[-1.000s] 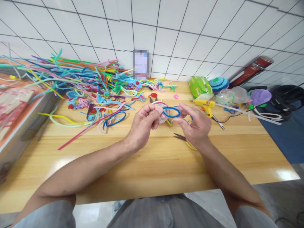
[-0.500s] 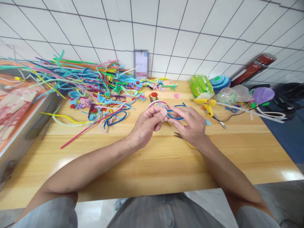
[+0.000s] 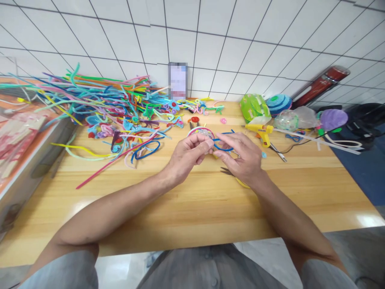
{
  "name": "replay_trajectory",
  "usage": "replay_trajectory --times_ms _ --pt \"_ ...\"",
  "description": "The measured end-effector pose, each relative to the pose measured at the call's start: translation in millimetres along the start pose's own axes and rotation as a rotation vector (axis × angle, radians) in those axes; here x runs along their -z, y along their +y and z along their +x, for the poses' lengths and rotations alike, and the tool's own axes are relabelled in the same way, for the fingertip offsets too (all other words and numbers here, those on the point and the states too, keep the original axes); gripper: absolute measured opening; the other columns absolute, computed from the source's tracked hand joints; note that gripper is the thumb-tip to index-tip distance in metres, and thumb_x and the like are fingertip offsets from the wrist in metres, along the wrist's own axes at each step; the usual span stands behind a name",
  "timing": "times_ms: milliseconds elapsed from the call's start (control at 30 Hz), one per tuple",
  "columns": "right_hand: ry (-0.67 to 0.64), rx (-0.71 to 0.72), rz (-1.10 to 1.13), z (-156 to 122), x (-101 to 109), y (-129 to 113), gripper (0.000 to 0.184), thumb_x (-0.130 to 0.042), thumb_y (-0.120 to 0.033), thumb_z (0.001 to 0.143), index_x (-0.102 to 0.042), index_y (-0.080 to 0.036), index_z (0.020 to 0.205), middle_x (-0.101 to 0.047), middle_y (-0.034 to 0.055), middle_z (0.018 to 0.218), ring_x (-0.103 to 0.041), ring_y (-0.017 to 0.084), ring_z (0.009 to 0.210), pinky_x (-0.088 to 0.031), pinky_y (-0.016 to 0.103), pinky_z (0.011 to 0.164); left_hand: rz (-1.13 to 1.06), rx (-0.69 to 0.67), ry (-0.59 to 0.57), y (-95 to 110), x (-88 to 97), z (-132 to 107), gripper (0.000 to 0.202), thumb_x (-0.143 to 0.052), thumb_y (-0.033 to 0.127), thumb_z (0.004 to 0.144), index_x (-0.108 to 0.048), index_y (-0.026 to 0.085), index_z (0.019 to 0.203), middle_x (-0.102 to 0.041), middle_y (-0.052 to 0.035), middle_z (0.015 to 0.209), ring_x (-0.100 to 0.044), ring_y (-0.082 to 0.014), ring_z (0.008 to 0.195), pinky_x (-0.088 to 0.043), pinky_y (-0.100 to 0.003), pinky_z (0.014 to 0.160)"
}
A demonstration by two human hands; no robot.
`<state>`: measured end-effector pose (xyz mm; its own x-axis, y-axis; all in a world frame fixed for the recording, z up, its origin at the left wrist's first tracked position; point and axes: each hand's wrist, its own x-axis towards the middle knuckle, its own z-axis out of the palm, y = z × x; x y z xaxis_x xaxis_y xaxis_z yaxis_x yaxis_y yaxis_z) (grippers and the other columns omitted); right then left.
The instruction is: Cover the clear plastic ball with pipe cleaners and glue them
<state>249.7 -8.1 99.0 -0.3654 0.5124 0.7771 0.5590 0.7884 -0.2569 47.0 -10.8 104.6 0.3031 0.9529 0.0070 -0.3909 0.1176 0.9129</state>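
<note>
My left hand (image 3: 188,155) and my right hand (image 3: 240,157) meet above the middle of the wooden table (image 3: 192,200). Both pinch a blue pipe cleaner (image 3: 224,145) bent into a loop, which sticks out between the fingers. The left fingers are curled tight around its left end. The right thumb and fingers press on the loop from the right. Just behind the hands sits a small round tub (image 3: 201,131) with a pink rim. Scissors with yellow handles (image 3: 237,178) lie partly hidden under my right wrist.
A big heap of coloured pipe cleaners (image 3: 99,104) covers the table's back left. A yellow glue gun (image 3: 261,131), green and blue bags and a purple ball lie at the back right. A phone (image 3: 178,81) leans on the tiled wall. A box stands at the left.
The blue loop was held open and wide between the hands a second ago. Now the hands have closed together and the loop is squeezed smaller, mostly covered by the fingers.
</note>
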Motion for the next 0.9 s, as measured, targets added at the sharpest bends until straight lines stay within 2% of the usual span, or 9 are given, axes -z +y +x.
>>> replay_trajectory --times_ms 67,167,233,300,533,667,900 --pt "-0.010 -0.088 0.081 -0.8 -0.3 -3.3 0.038 -0.078 -0.037 0.101 -0.077 -0.029 0.139 -0.085 0.0066 0.114 -0.081 0.023 0.095 -0.067 0.038 0.086 0.017 -0.004 0.017 -1.0 1.2 0.9 0.031 -0.088 0.043 0.080 -0.069 0.019 0.079 -0.064 0.0037 0.068 -0.038 -0.0049 0.048 -0.027 -0.023 0.046" --pt "0.010 -0.333 0.269 -3.1 -3.0 -7.6 0.029 -0.072 -0.040 0.105 -0.080 -0.029 0.131 -0.086 0.0051 0.113 -0.082 0.021 0.091 -0.068 0.036 0.082 0.058 -0.035 0.056 -1.6 1.9 0.7 0.023 -0.084 0.038 0.081 -0.069 0.020 0.077 -0.061 0.0039 0.065 -0.038 -0.0059 0.048 -0.027 -0.023 0.047" --pt "0.066 -0.469 0.415 -4.4 -6.7 -9.7 0.021 -0.073 -0.037 0.105 -0.084 -0.028 0.120 -0.087 0.0025 0.104 -0.083 0.018 0.085 -0.068 0.032 0.077 0.108 -0.059 0.066 -1.9 1.3 -1.0 0.022 -0.082 0.038 0.082 -0.070 0.020 0.076 -0.060 0.0039 0.063 -0.038 -0.0071 0.050 -0.028 -0.024 0.049" --pt "0.119 -0.544 0.533 -5.0 -11.1 -11.2 0.014 -0.077 -0.034 0.101 -0.086 -0.028 0.110 -0.087 0.0004 0.094 -0.083 0.017 0.079 -0.068 0.029 0.074 0.154 -0.091 0.063 -2.5 -0.3 -3.7 0.022 -0.082 0.038 0.085 -0.071 0.020 0.076 -0.060 0.0034 0.064 -0.040 -0.0083 0.053 -0.031 -0.025 0.052" --pt "0.179 -0.646 0.664 -5.3 -21.0 -14.7 0.012 -0.084 -0.025 0.093 -0.090 -0.030 0.102 -0.088 -0.0006 0.090 -0.084 0.016 0.075 -0.069 0.026 0.073 0.174 -0.174 0.060 -7.5 -1.8 -8.2 0.033 -0.085 0.049 0.090 -0.073 0.020 0.081 -0.065 0.0028 0.070 -0.045 -0.0096 0.060 -0.043 -0.026 0.064" --pt "0.194 -0.742 0.700 -6.4 -22.3 -16.1 0.011 -0.086 -0.029 0.091 -0.091 -0.031 0.101 -0.088 -0.0009 0.090 -0.084 0.017 0.079 -0.069 0.027 0.075 0.233 -0.211 0.031 -9.1 1.7 -7.0 0.036 -0.084 0.052 0.092 -0.073 0.019 0.083 -0.064 0.0030 0.069 -0.044 -0.0091 0.060 -0.042 -0.026 0.063" --pt "0.194 -0.719 0.725 -4.8 -21.7 -16.7 0.010 -0.086 -0.030 0.092 -0.091 -0.030 0.101 -0.088 -0.0011 0.092 -0.083 0.017 0.080 -0.068 0.029 0.076 0.294 -0.227 0.034 -6.2 3.1 -6.7 0.035 -0.084 0.049 0.092 -0.071 0.019 0.079 -0.056 0.0047 0.064 -0.040 -0.0088 0.059 -0.034 -0.026 0.059"
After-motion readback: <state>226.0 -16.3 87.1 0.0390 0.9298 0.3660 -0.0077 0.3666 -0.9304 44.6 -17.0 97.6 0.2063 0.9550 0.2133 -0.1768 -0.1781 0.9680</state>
